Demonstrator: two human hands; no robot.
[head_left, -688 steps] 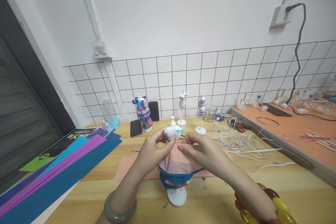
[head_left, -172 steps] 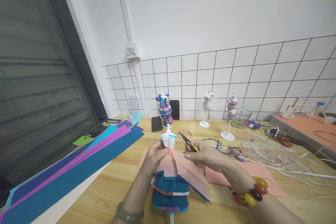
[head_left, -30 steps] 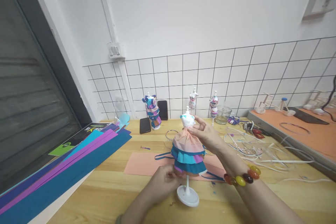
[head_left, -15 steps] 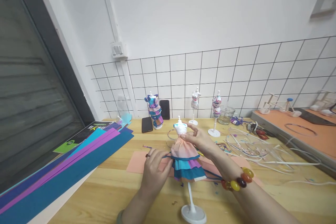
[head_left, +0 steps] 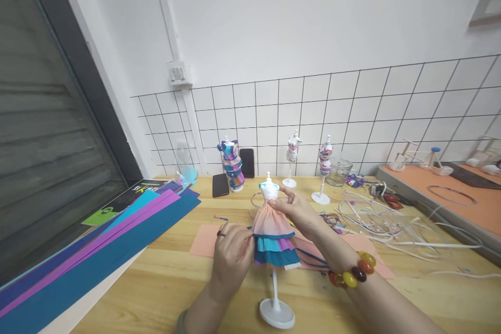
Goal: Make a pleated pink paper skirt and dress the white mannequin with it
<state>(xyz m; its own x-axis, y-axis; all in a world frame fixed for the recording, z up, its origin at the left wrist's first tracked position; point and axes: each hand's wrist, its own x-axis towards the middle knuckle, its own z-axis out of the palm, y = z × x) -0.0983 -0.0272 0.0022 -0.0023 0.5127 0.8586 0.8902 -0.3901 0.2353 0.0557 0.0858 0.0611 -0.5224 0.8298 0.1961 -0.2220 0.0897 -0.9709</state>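
A small white dress form point(head_left: 270, 191) wears a layered crepe-paper skirt point(head_left: 270, 223) in peach, turquoise, purple and dark blue. My right hand point(head_left: 294, 210), wearing a bead bracelet, grips the form at the waist, with thumb and fingers on either side. At the skirt's left edge, my left hand point(head_left: 234, 251) has its fingers pinched together on the dark blue trim at the hem of the peach layer; the fingertips partly hide it. The form's white round base point(head_left: 277, 313) hangs tilted below the skirt. Behind it lies a peach paper sheet point(head_left: 203, 240).
Coloured paper strips point(head_left: 133, 242) lie at left. Along the back are a dressed form point(head_left: 234, 164), two phones, two more forms point(head_left: 293, 150) and a glass cup point(head_left: 338, 172). Tangled white cords point(head_left: 391, 224) and an orange-topped tray point(head_left: 422, 180) sit at right.
The form's base has swung left and slightly up, and the skirt has shifted left. My left fingers have closed at the skirt's edge. My right hand keeps its hold at the waist.
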